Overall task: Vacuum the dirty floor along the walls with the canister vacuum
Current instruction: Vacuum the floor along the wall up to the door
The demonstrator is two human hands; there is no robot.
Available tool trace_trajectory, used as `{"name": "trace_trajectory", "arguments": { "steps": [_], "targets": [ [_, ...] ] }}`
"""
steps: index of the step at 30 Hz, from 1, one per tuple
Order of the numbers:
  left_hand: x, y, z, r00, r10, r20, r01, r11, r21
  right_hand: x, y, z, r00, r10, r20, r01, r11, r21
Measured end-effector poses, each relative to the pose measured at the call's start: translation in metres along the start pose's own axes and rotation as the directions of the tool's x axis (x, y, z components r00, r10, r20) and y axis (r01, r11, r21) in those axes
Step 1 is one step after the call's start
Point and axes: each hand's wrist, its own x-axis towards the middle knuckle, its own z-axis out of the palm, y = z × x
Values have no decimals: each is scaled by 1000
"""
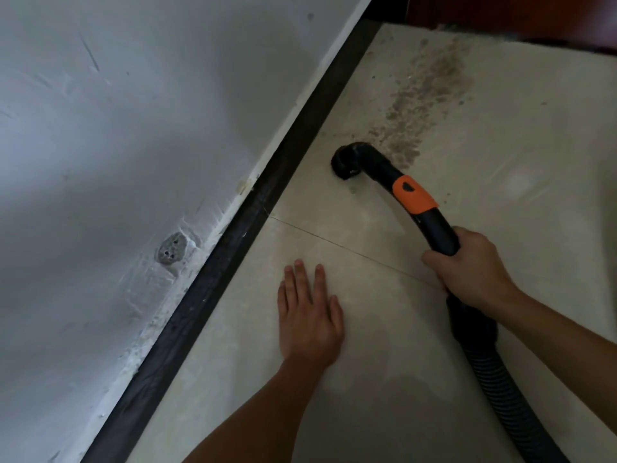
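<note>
My right hand [474,265] grips the black curved vacuum handle [434,225], which has an orange band [414,195]. The handle's open nozzle end [344,165] points down at the pale tiled floor [500,195], beside the near end of a grey dust streak [427,88]. A ribbed black hose [500,379] runs back from the handle under my right forearm. My left hand [309,312] lies flat on the floor tile with straight fingers, left of the handle. The canister itself is out of view.
A white wall [117,145] with a dark skirting strip [253,222] runs diagonally on the left; a patched hole [172,248] and plaster crumbs sit low on it. Dark reddish furniture [534,15] stands at the far top right.
</note>
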Motion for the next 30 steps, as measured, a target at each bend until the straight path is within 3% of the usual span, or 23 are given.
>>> {"name": "trace_trajectory", "arguments": {
  "steps": [14, 24, 30],
  "targets": [
    [0, -4, 3, 1000, 7, 9, -7, 1000, -1, 80, -53, 38, 999, 39, 15, -42, 980, 194],
    [1, -15, 3, 1000, -20, 1, 20, 1000, 18, 1, -31, 30, 976, -22, 217, 16, 999, 31],
    [-1, -13, 0, 1000, -5, -6, 5, 1000, -2, -68, 38, -23, 993, 92, 75, -95, 995, 39]
  ]
}}
